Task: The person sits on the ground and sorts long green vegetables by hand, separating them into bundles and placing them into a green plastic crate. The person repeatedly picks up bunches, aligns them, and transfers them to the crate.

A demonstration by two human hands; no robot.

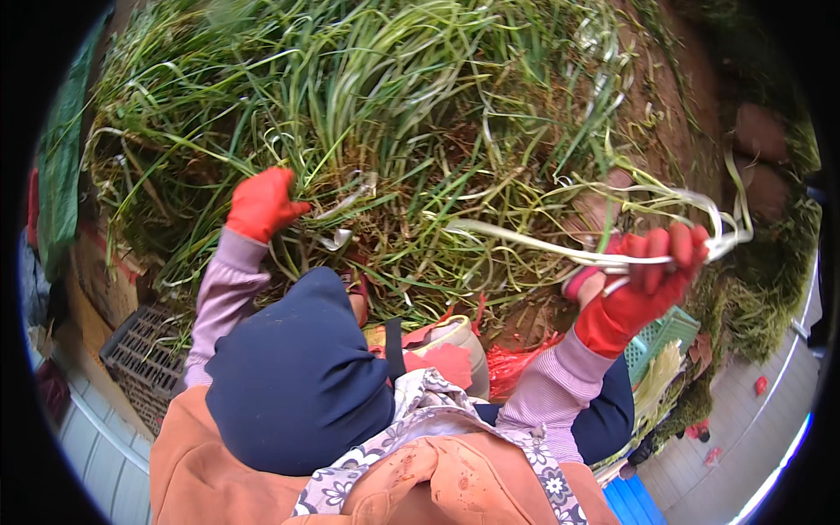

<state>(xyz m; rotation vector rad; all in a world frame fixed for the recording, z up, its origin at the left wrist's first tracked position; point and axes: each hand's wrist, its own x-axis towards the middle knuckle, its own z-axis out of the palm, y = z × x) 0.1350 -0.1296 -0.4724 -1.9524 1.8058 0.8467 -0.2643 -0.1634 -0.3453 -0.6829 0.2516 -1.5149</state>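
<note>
A large heap of green, long-leaved plants with pale stems point(367, 85) lies before me. My right hand point(646, 282), in a red rubber glove, grips several pale stalks point(545, 244) that reach left over the heap and curl past the fingers on the right. My left hand point(266, 203), in a matching red glove, is at the near left edge of the heap. Its fingers are bent; whether leaves are pinched in it cannot be told. Roots and loose, tangled leaves lie between my hands.
A dark plastic crate point(144, 361) stands at lower left, and a green plastic basket point(669, 335) at right below my right hand. Red plastic strands point(518, 367) lie between my knees. A green sheet point(59, 164) hangs at far left. A blue object point(630, 502) is at lower right.
</note>
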